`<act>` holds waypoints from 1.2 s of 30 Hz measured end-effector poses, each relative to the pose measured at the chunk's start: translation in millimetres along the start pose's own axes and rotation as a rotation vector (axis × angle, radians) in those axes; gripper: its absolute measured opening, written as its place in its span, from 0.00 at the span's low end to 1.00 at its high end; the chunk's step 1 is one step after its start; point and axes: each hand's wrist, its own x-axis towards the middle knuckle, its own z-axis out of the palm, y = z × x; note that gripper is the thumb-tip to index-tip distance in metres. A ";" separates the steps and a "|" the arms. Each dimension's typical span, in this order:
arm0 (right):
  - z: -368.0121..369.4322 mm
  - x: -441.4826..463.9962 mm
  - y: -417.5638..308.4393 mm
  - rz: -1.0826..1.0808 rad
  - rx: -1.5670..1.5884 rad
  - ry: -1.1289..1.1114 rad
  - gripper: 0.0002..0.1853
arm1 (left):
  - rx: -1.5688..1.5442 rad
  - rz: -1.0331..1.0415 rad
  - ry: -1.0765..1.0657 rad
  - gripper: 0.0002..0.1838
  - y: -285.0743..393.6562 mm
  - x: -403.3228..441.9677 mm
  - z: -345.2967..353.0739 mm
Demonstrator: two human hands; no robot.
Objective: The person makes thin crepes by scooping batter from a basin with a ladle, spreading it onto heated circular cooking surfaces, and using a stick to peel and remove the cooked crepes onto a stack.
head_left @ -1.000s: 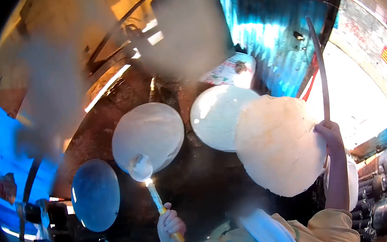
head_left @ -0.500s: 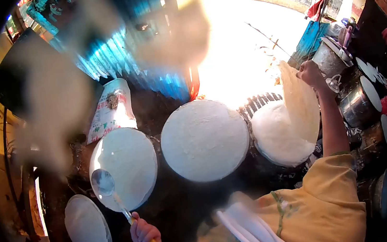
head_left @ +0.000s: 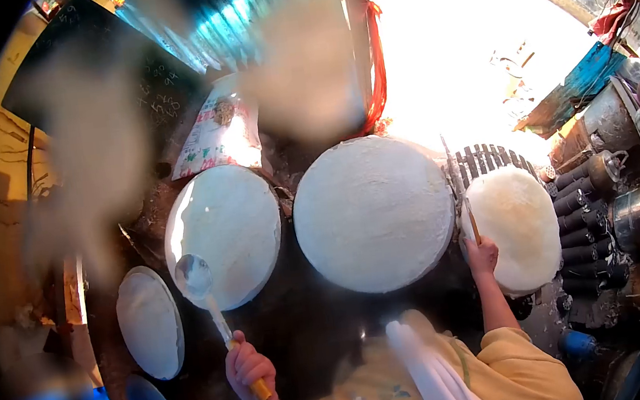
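The middle disc (head_left: 374, 217), broad, round and pale across its face, is the largest of the rounds. Just left of it is the left disc (head_left: 231, 227), also pale, with a bright shine along its far left edge. Just right of the middle disc lies the round (head_left: 517, 228), thin and pale, browned in patches, near a dark slatted rack (head_left: 490, 155). Beyond the middle disc, to the left, stands a printed sack (head_left: 212, 137) with a small brown lump against it. Well to the right of the middle disc are two pots, a far pot (head_left: 602, 121) and a near pot (head_left: 633, 213); flat pale tops hide what they hold. The blade (head_left: 456, 175), narrow, points away along the middle disc's right edge; the right hand (head_left: 483, 256) has its fingers curled tight around its handle. The ladle (head_left: 194, 276) is left of the middle disc, its bowl over the left disc's near edge, contact unclear; whether the whiteness inside is batter or glare cannot be told. The left hand's (head_left: 250, 368) fingers wrap its yellow handle.
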 end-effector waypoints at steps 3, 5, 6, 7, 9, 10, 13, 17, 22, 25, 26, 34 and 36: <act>-11.6 11.4 -35.5 0.005 0.346 0.069 0.15 | -0.036 0.053 -0.024 0.16 1.5 -21.2 -0.6; -16.3 17.0 -78.8 -0.112 0.495 0.023 0.15 | -0.053 0.109 -0.065 0.16 7.1 -40.4 -9.0; -18.4 15.2 -101.4 -0.200 0.641 -0.003 0.16 | -0.068 0.129 -0.100 0.16 9.4 -51.3 -12.3; -19.7 8.3 -124.2 -0.231 0.645 -0.028 0.16 | -0.074 0.167 -0.101 0.16 10.2 -64.8 -13.9; -19.2 -16.9 -178.3 -0.509 0.667 -0.183 0.17 | -0.077 0.246 -0.128 0.16 14.0 -97.2 -23.0; -24.6 -36.6 -204.3 -0.586 0.676 -0.252 0.17 | -0.071 0.300 -0.142 0.17 12.7 -119.3 -27.6; -8.0 -126.1 -251.3 -0.611 0.755 -0.913 0.18 | -0.153 0.494 -0.117 0.17 3.9 -189.4 -45.1; -3.4 -280.1 -254.6 -0.835 0.389 -1.584 0.20 | -0.135 0.926 0.125 0.16 -36.5 -288.3 -87.5; 17.8 -397.4 -189.0 -1.357 0.068 -1.895 0.21 | -0.379 1.335 0.116 0.12 -111.3 -388.8 -189.5; 20.0 -435.1 -162.9 -1.364 -0.149 -2.003 0.22 | -0.532 1.486 0.245 0.08 -134.8 -448.4 -256.9; 10.2 -448.5 -159.1 -1.307 -0.303 -2.014 0.22 | -0.572 1.550 0.441 0.07 -138.1 -466.3 -276.0; -12.7 -493.6 -139.2 -1.368 -0.544 -2.205 0.20 | 0.335 0.619 1.813 0.19 -94.8 -471.0 -377.2; -24.4 -505.6 -136.9 -1.332 -0.586 -2.178 0.20 | 0.625 0.513 1.851 0.29 -116.3 -448.4 -377.5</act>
